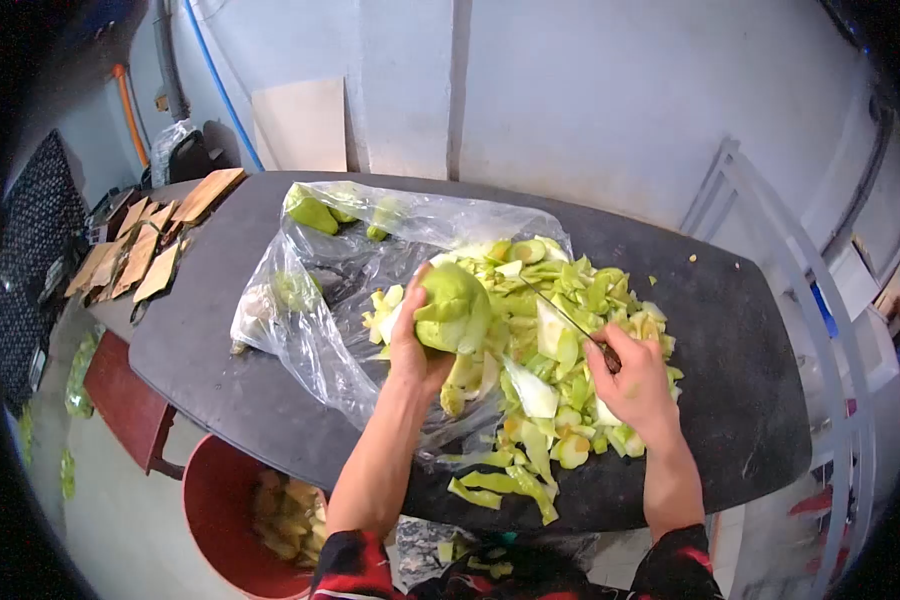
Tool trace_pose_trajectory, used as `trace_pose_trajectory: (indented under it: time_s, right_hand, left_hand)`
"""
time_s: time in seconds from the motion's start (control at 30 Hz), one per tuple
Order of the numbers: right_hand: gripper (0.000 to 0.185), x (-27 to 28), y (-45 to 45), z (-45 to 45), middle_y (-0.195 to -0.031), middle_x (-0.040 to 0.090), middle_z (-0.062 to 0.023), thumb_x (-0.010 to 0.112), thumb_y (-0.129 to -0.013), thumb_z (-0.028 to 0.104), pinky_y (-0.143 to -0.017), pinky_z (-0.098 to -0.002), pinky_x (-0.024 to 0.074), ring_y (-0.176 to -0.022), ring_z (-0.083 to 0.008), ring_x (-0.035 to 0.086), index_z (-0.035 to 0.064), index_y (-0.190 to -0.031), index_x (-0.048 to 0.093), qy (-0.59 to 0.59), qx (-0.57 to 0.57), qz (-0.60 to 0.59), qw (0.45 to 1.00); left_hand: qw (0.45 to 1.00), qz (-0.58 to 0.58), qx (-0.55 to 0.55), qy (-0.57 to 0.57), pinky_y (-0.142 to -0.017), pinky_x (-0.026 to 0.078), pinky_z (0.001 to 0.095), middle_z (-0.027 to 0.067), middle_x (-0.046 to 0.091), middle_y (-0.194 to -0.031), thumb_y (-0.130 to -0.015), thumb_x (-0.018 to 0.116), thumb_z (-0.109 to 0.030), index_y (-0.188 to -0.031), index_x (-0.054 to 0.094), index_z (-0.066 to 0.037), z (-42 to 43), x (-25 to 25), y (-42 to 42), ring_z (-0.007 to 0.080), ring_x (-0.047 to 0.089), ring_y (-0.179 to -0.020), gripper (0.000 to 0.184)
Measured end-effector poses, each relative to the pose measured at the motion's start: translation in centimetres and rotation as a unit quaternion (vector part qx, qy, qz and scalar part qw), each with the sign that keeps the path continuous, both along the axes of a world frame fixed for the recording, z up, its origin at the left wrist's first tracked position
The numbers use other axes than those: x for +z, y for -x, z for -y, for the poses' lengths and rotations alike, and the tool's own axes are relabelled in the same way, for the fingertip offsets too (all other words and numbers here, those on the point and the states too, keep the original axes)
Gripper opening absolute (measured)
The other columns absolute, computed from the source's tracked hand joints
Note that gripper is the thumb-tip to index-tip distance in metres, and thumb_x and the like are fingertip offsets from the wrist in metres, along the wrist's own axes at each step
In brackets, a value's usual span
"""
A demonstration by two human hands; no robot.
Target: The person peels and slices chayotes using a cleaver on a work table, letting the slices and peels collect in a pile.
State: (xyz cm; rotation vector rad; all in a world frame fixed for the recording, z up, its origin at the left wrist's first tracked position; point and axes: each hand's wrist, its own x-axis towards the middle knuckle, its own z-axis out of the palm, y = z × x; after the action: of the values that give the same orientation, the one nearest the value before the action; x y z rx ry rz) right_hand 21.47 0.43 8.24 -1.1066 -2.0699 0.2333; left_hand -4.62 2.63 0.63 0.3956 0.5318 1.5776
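Observation:
My left hand point(416, 345) is wrapped round a lumpy green vegetable point(452, 308) that looks like a chayote, held above the table with a paler patch on its lower side. In my right hand point(634, 382) is a knife point(568, 316); its thin dark blade points up and left toward the vegetable, apart from it. A wide heap of green peelings point(600, 290) lies under and between both hands. Part of it rests on a clear plastic bag point(315, 345). Several whole green vegetables point(310, 210) sit in the bag at its far left.
The dark table point(730, 360) has rounded corners and stands by a pale wall. Below its front edge is a red tub point(215, 520) with pale pieces inside. Wooden boards point(155, 240) are piled at the left. A grey metal frame point(805, 260) rises at the right.

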Motion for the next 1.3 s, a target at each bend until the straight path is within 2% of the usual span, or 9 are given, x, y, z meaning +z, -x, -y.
trace_pose_trajectory:
  time_s: [0.1, 0.13, 0.23, 0.3, 0.6, 1.03, 1.17, 1.27, 1.3]
  right_hand:
    - [0.010, -0.2, -0.2, 0.3, -0.057, 0.058, -0.0117, 0.066, -0.086, 0.008, -0.047, -0.0320, 0.0413, -0.048, -0.0209, 0.058, -0.0009, -0.088, 0.062, 0.002, 0.005, 0.014, 1.000]
    - [0.015, -0.1, -0.2, 0.6, -0.069, 0.065, -0.0131, 0.068, -0.080, 0.011, -0.054, -0.0402, 0.0505, -0.061, -0.0326, 0.066, 0.0049, -0.092, 0.061, 0.014, -0.005, 0.047, 0.999]
    - [0.017, -0.6, 0.2, 0.8, -0.075, 0.066, -0.0123, 0.069, -0.077, 0.011, -0.055, -0.0402, 0.0508, -0.064, -0.0325, 0.066, 0.0060, -0.092, 0.062, -0.042, 0.048, 0.051, 0.997]
    - [0.023, -0.9, 0.5, 0.8, -0.076, 0.066, -0.0106, 0.068, -0.072, 0.009, -0.056, -0.0390, 0.0516, -0.063, -0.0298, 0.065, 0.0052, -0.093, 0.064, -0.095, 0.047, 0.076, 0.991]
    - [0.021, -1.6, 1.7, 0.5, -0.059, 0.049, 0.0014, 0.061, -0.074, 0.007, -0.048, -0.0257, 0.0459, -0.051, -0.0125, 0.056, 0.0032, -0.094, 0.065, -0.294, 0.057, 0.174, 0.938]
    - [0.009, -4.6, -0.4, -3.5, -0.062, 0.062, -0.0066, 0.060, -0.080, 0.009, -0.047, -0.0355, 0.0528, -0.053, -0.0233, 0.065, 0.0055, -0.089, 0.061, -0.195, -0.001, 0.157, 0.968]
    - [0.013, -4.2, -1.1, -3.7, -0.066, 0.065, -0.0090, 0.060, -0.077, 0.007, -0.049, -0.0393, 0.0531, -0.057, -0.0261, 0.067, 0.0053, -0.090, 0.060, -0.184, -0.037, 0.172, 0.967]
    - [0.016, -3.2, -0.5, -3.2, -0.064, 0.063, -0.0066, 0.061, -0.075, 0.006, -0.049, -0.0354, 0.0523, -0.056, -0.0244, 0.065, 0.0031, -0.090, 0.062, -0.207, -0.018, 0.140, 0.968]
    - [0.016, -3.4, -0.2, -3.0, -0.064, 0.063, -0.0066, 0.061, -0.075, 0.006, -0.049, -0.0354, 0.0523, -0.056, -0.0244, 0.065, 0.0031, -0.090, 0.062, -0.208, -0.015, 0.140, 0.968]
  left_hand:
    - [0.991, 0.069, -0.093, -0.068, -0.086, 0.051, 0.0552, 0.0159, 0.057, -0.127, -0.084, 0.062, -0.048, -0.134, 0.049, -0.011, 0.6, -0.3, 0.6, 0.0369, 0.058, -0.115, 0.064]
    - [0.997, 0.001, -0.066, -0.038, -0.086, 0.052, 0.0553, 0.0161, 0.058, -0.126, -0.083, 0.065, -0.043, -0.135, 0.048, -0.009, 0.4, -1.0, 0.5, 0.0371, 0.059, -0.113, 0.064]
    - [0.985, -0.163, -0.002, -0.061, -0.093, 0.051, 0.0476, 0.0153, 0.061, -0.121, -0.073, 0.076, -0.027, -0.135, 0.047, -0.002, 0.6, 0.0, 0.4, 0.0316, 0.061, -0.110, 0.073]
    - [0.841, -0.480, 0.170, -0.185, -0.095, 0.048, 0.0388, 0.0164, 0.060, -0.120, -0.062, 0.085, -0.021, -0.131, 0.051, -0.001, 0.6, 0.0, 0.2, 0.0267, 0.061, -0.109, 0.080]
    - [0.693, -0.645, 0.208, -0.247, -0.096, 0.046, 0.0366, 0.0182, 0.063, -0.115, -0.059, 0.084, -0.023, -0.125, 0.056, 0.003, 1.2, 0.7, -1.6, 0.0289, 0.062, -0.107, 0.076]
    - [0.684, -0.653, 0.196, -0.260, -0.090, 0.050, 0.0351, 0.0153, 0.065, -0.109, -0.049, 0.085, -0.020, -0.120, 0.057, 0.003, 1.7, 0.6, -2.4, 0.0245, 0.064, -0.099, 0.080]
    - [0.763, -0.576, 0.150, -0.252, -0.092, 0.050, 0.0348, 0.0142, 0.064, -0.110, -0.051, 0.085, -0.021, -0.122, 0.056, 0.004, 1.5, 0.1, -2.7, 0.0224, 0.064, -0.099, 0.081]
    - [0.942, -0.305, 0.032, -0.136, -0.091, 0.052, 0.0365, 0.0151, 0.064, -0.114, -0.062, 0.081, -0.021, -0.132, 0.050, 0.000, 1.2, -1.0, -2.3, 0.0236, 0.064, -0.101, 0.079]
    - [0.942, -0.305, 0.036, -0.136, -0.091, 0.052, 0.0365, 0.0151, 0.064, -0.114, -0.062, 0.081, -0.021, -0.132, 0.050, 0.000, 1.2, -1.3, -2.3, 0.0236, 0.064, -0.101, 0.079]
